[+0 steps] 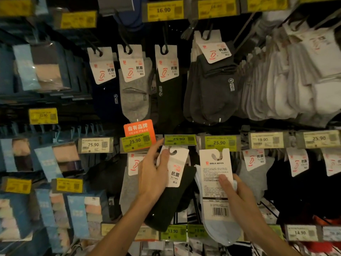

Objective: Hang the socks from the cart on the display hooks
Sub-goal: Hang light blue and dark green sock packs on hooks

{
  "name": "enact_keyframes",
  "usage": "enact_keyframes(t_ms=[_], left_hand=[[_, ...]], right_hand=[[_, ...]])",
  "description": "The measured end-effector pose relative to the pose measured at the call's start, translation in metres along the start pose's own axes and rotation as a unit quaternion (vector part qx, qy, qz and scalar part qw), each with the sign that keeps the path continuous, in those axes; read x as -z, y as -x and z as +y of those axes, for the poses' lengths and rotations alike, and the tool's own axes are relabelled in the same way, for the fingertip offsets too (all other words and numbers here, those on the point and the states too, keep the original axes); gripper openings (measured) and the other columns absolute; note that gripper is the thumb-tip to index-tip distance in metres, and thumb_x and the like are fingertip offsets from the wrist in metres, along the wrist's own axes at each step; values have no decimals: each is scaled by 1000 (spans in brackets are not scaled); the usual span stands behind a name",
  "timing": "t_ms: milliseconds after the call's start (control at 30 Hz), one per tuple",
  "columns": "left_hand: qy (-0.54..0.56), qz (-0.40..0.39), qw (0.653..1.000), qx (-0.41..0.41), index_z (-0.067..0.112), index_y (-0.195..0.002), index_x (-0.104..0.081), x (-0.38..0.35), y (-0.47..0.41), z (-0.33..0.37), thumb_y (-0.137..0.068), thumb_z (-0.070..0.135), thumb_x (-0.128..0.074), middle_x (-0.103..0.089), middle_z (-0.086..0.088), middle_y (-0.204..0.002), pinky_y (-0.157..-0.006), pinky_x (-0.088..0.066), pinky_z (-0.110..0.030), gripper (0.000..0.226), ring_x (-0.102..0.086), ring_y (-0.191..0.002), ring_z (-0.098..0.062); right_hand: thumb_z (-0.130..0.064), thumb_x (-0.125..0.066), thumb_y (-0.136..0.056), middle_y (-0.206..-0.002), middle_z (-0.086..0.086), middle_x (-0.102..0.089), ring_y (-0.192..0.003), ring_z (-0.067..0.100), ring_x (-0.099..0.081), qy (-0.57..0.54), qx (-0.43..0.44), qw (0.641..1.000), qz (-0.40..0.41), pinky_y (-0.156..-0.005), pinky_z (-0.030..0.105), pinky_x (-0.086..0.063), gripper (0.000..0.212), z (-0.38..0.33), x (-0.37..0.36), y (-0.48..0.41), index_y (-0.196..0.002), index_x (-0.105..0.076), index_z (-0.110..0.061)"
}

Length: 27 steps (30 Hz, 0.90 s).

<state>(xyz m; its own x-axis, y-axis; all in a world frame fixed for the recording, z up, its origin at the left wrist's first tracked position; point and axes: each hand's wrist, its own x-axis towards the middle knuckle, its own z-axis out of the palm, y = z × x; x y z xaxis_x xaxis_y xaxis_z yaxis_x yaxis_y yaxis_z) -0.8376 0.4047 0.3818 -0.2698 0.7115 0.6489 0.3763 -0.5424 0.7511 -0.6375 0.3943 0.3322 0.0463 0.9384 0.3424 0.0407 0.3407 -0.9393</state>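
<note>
Your left hand grips a pack of black socks by its white card, thumb pressed on the card's front near the hook hole and fingers curled behind it. Your right hand pinches a pack of pale blue socks, thumb on the printed back of its card above the barcode and fingers wrapped behind.

Both cards reach up to the rack's middle row, their holes just under the green price tags. Whether a hook passes through the black pack's hole, you cannot tell.

Above the tags, an orange sign sits left of centre. The upper row carries grey socks, dark grey socks and, toward the right edge, white socks.
</note>
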Motion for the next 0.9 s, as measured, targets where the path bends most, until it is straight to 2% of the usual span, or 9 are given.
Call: enact_keyframes(t_ms=[100, 167, 300, 367, 433, 600, 733, 800, 900], left_hand=[[-5, 38, 999, -26, 42, -105, -52, -4, -3, -2, -99, 25, -57, -67, 7, -78, -46, -49, -30, 18, -66, -59, -15], [-20, 51, 998, -44, 42, -103, -52, -6, -7, -6, -100, 25, -56, -66, 4, -78, -43, -43, -24, 17, -63, -57, -17], [-55, 46, 993, -96, 41, -97, -56, -7, -13, -15, -102, 29, -53, -63, 12, -83, -51, -42, -20, 13, -60, -65, -6], [-72, 28, 989, -124, 39, -106, -60, -9, -13, -15, -101, 22, -53, -62, 20, -96, -63, -44, -17, 19, -60, -81, 0], [-95, 12, 986, -133, 37, -125, -56, -10, -13, -15, -101, 21, -52, -56, 22, -105, -65, -46, -14, 29, -58, -87, 1], [-181, -9, 975, -128, 42, -143, -28, -12, -15, -27, -102, 22, -51, -45, 15, -97, -67, -43, -7, 51, -52, -87, 0], [-209, 14, 969, -129, 33, -150, -22, -23, -12, -26, -101, 22, -52, -46, 9, -113, -69, -39, -7, 58, -45, -83, -7], [-220, 22, 967, -125, 26, -154, -22, -32, -12, -27, -101, 22, -53, -51, 4, -112, -64, -37, -10, 62, -45, -79, -7], [-228, 26, 965, -127, 28, -156, -15, -40, -11, -37, -101, 25, -53, -58, -4, -106, -59, -32, -11, 67, -42, -71, 3]], right_hand=[[-46, -49, -85, -83, -14, -76, -73, 7, -73, 0, 9, 1000, 4, -57, 17, -54, 33, -2, 1, 2, -100, -63, -21], [-40, -49, -91, -82, -16, -75, -72, 4, -72, 3, 12, 1000, 7, -57, 15, -53, 25, -3, 4, 3, -100, -63, -21], [-43, -49, -87, -83, -12, -76, -73, 7, -73, 10, 13, 1000, -3, -59, 17, -55, 32, -5, 7, 5, -99, -63, -18], [-46, -50, -83, -84, -10, -76, -74, 9, -73, 7, 15, 1000, -4, -60, 19, -56, 37, -4, 8, 5, -100, -64, -17], [-47, -50, -82, -86, -10, -77, -75, 10, -73, 3, 15, 1000, -8, -60, 20, -56, 38, -3, 8, 5, -101, -64, -17], [-46, -50, -83, -88, -12, -77, -78, 9, -74, 5, 13, 1000, -14, -62, 19, -56, 37, 1, 10, 4, -102, -64, -18], [-45, -50, -83, -87, -16, -76, -76, 5, -73, 9, 12, 1000, -14, -61, 16, -54, 35, 3, 10, 3, -102, -64, -20], [-47, -49, -83, -87, -18, -76, -76, 4, -73, 11, 12, 1000, -15, -61, 16, -54, 35, 5, 10, 2, -101, -64, -21], [-48, -50, -83, -89, -18, -76, -78, 4, -73, 12, 8, 1000, -21, -62, 16, -55, 36, 7, 10, 0, -103, -64, -22]])
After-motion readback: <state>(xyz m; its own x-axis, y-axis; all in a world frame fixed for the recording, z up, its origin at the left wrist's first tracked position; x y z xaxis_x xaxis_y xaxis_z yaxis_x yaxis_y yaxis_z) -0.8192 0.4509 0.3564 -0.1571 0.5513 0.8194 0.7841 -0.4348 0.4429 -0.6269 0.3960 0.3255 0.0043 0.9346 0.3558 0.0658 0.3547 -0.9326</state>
